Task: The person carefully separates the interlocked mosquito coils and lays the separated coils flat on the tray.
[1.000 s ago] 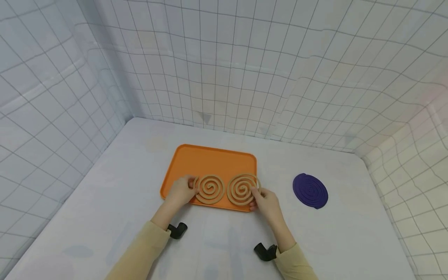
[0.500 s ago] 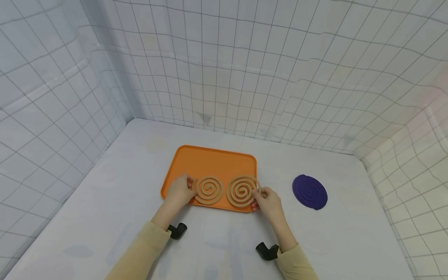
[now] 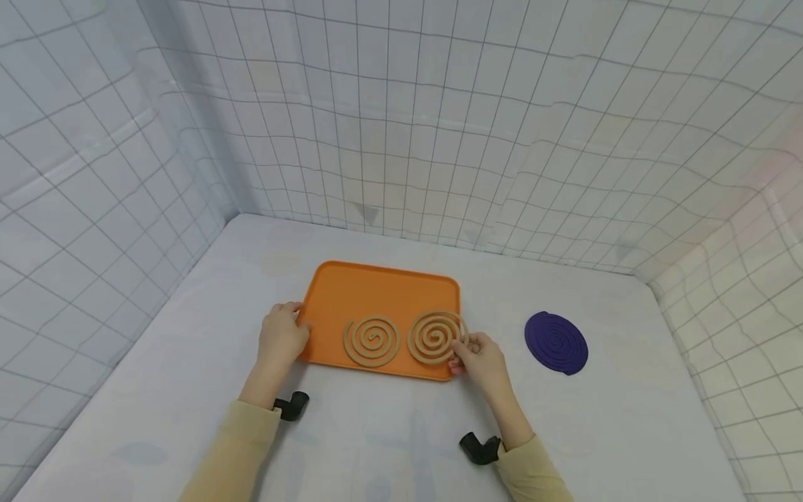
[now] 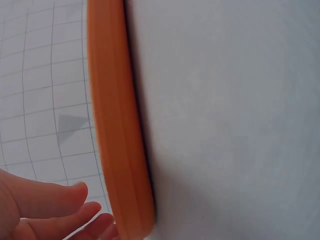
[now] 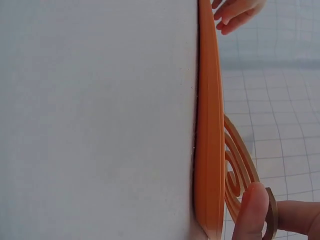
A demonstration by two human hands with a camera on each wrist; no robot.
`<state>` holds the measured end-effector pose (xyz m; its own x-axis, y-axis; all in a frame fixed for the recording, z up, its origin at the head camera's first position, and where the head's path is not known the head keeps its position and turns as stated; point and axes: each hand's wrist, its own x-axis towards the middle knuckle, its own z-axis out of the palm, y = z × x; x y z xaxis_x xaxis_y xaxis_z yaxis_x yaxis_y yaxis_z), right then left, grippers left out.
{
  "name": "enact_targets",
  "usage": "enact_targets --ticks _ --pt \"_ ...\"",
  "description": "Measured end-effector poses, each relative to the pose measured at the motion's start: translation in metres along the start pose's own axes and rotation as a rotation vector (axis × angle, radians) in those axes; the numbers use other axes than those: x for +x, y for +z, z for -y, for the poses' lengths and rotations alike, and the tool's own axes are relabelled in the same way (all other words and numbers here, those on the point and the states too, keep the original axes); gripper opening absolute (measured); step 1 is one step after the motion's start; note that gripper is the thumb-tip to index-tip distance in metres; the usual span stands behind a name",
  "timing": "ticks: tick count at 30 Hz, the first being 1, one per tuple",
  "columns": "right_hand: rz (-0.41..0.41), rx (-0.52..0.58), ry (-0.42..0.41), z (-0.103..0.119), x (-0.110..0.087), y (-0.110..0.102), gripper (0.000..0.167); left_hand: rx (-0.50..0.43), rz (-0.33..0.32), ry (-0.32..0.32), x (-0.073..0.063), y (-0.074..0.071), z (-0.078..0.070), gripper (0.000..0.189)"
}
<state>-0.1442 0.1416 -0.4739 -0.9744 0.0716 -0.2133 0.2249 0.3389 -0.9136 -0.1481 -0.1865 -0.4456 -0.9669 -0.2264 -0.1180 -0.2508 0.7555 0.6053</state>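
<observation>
In the head view, my right hand [image 3: 479, 362] pinches the outer ring of a tan mosquito coil [image 3: 434, 336] between thumb and fingers. The right wrist view shows this coil [image 5: 240, 165] tilted up above the rim of the orange tray [image 5: 209, 125]. A second tan mosquito coil [image 3: 371, 341] lies flat on the tray [image 3: 385, 289], left of the first. My left hand [image 3: 282, 335] is at the tray's left edge, its thumb reaching over the rim. The left wrist view shows its thumb and fingers [image 4: 52, 200] spread apart beside the tray's end, holding nothing.
A purple mosquito coil [image 3: 556, 342], tightly wound into a disc, lies on the white table [image 3: 627, 418] to the right of the tray. Grid-patterned sheets [image 3: 401, 125] stand around the table. A black fitting is attached at each wrist.
My left hand has let go of the left tan coil and moved left to the tray's edge. That coil stays on the tray. My right hand still holds its coil in nearly the same place.
</observation>
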Motion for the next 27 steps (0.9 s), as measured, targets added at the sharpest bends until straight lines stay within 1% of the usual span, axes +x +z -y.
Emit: enact_targets --ticks 3,6,9,11,15,18,21,24,27 --pt "0.021 0.012 -0.013 0.002 0.000 0.002 0.035 -0.016 0.032 -0.009 0.002 -0.002 0.006 0.043" --pt "0.025 -0.040 -0.021 0.003 -0.001 0.003 0.044 -0.035 0.041 -0.012 0.005 -0.002 0.012 0.047" --pt "0.004 -0.109 -0.019 0.004 -0.002 0.004 0.043 -0.049 0.031 -0.008 0.007 -0.003 0.019 0.048" --pt "-0.010 -0.131 -0.020 0.004 -0.002 0.003 0.041 -0.065 0.032 -0.002 0.010 -0.005 0.023 0.046" --pt "-0.019 -0.149 -0.026 0.003 -0.002 0.003 0.039 -0.113 0.078 0.000 0.014 -0.009 0.032 0.042" --pt "-0.022 -0.134 -0.018 0.003 -0.001 0.003 0.042 -0.154 0.128 -0.018 0.016 -0.012 0.037 0.044" --pt "-0.047 -0.101 -0.019 0.004 0.000 0.003 0.042 -0.190 0.166 -0.020 0.019 -0.014 0.041 0.045" --pt "-0.070 -0.052 -0.022 0.004 0.001 0.004 0.038 -0.236 0.197 -0.024 0.020 -0.014 0.046 0.045" --pt "-0.048 -0.010 -0.011 0.004 0.001 0.005 0.032 -0.273 0.219 -0.029 0.022 -0.014 0.051 0.046"
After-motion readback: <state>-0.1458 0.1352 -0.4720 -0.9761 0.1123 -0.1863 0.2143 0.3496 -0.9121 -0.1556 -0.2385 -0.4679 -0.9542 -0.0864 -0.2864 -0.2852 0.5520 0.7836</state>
